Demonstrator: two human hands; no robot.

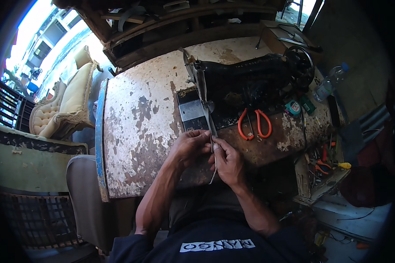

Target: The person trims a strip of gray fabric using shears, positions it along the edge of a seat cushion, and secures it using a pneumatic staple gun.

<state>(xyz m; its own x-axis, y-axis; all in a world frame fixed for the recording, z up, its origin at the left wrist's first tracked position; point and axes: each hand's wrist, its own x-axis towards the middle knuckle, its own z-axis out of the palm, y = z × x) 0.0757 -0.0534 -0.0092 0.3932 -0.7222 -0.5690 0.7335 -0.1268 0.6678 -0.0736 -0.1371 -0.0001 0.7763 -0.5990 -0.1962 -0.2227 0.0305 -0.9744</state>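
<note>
A black sewing machine [245,76] stands on a worn table with flaking paint. From under its needle area a narrow pale fabric strip [209,120] runs toward me. My left hand [192,147] pinches the strip from the left, just in front of the machine's bed. Close beside it, my right hand [227,161] is closed on the same strip, with its thin tail hanging below the fingers past the table edge. Orange-handled scissors [257,127] lie by the machine's front edge, right of my hands.
On the table's right are a teal tape measure [292,108] and a clear plastic bottle [324,90]. An open drawer [314,188] with pliers and a yellow-handled tool sits below. A wooden frame [180,22] rises behind the table [131,127]. A cream tufted sofa [70,101] stands far left.
</note>
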